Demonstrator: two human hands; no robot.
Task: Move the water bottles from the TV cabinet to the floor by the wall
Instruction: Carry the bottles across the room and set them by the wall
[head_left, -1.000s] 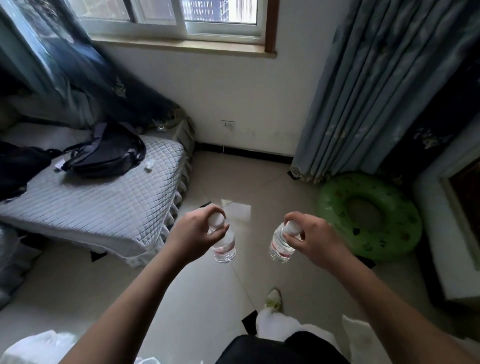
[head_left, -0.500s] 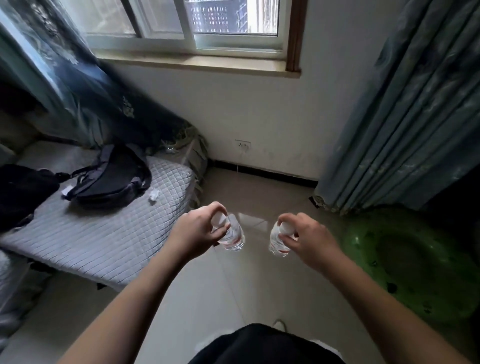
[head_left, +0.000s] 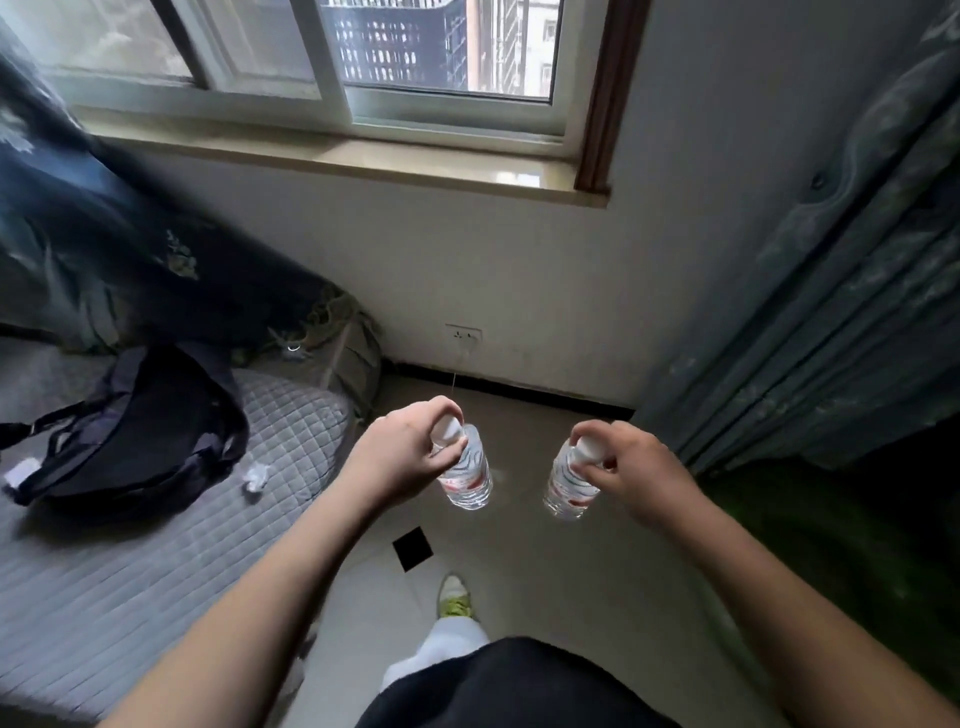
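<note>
The left hand is pinching the white cap of one bottle, and the right hand is pinching the cap of the other bottle; both are hanging upright above the floor, apart from each other. Open tile is lying between the bed edge on the left and the curtain on the right, running up to the wall under the window. Each label is showing red and dark print, too blurred to read.
</note>
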